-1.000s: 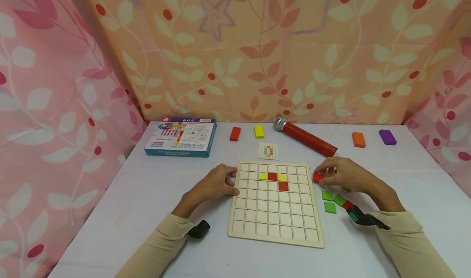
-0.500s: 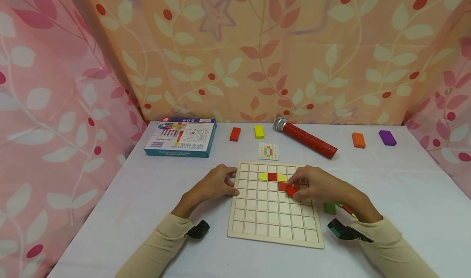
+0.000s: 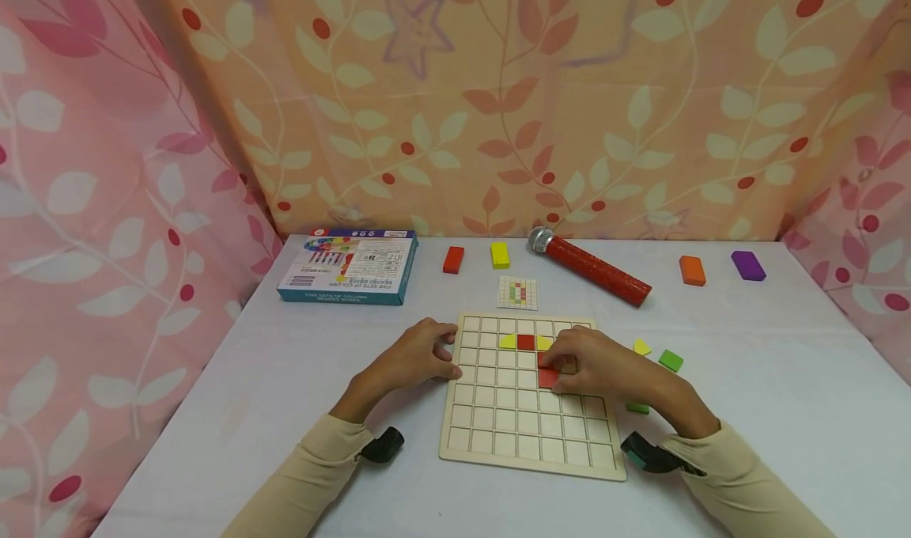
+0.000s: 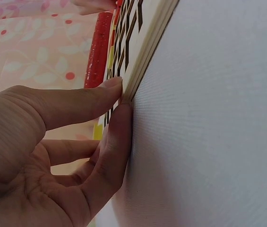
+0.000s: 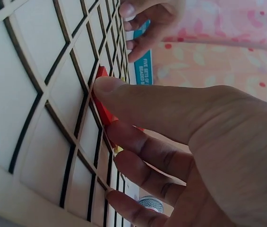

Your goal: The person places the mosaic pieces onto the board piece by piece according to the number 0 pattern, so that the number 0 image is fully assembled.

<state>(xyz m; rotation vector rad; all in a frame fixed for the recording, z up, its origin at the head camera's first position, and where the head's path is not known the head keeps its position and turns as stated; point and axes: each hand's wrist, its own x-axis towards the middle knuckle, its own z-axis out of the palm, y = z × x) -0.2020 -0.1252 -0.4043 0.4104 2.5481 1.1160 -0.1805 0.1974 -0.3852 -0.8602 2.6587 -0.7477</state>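
Observation:
A wooden grid board [image 3: 491, 419] lies on the white-covered table. Its left edge is pinched between the thumb and index finger of my left hand [image 3: 416, 356], as the left wrist view shows. My right hand [image 3: 605, 364] is over the board and pinches a red square tile [image 5: 104, 106], which sits in or just at a cell of the grid. Directly above it is another red tile [image 3: 543, 360], partly covered by my fingers. In the row above, a red square [image 3: 526, 342] stands between two yellow pieces [image 3: 507, 342] with curved sides.
Right of the board lie green tiles [image 3: 670, 360] and a yellow piece [image 3: 641, 347], some hidden by my right arm. A patterned card [image 3: 518, 293], a red microphone [image 3: 594, 270], coloured blocks [image 3: 500, 255] and a flat box [image 3: 349, 267] lie farther back.
My right hand has carried a red tile from the right of the board leftward onto the grid, below the other red tile. The left hand has stayed at the board's edge.

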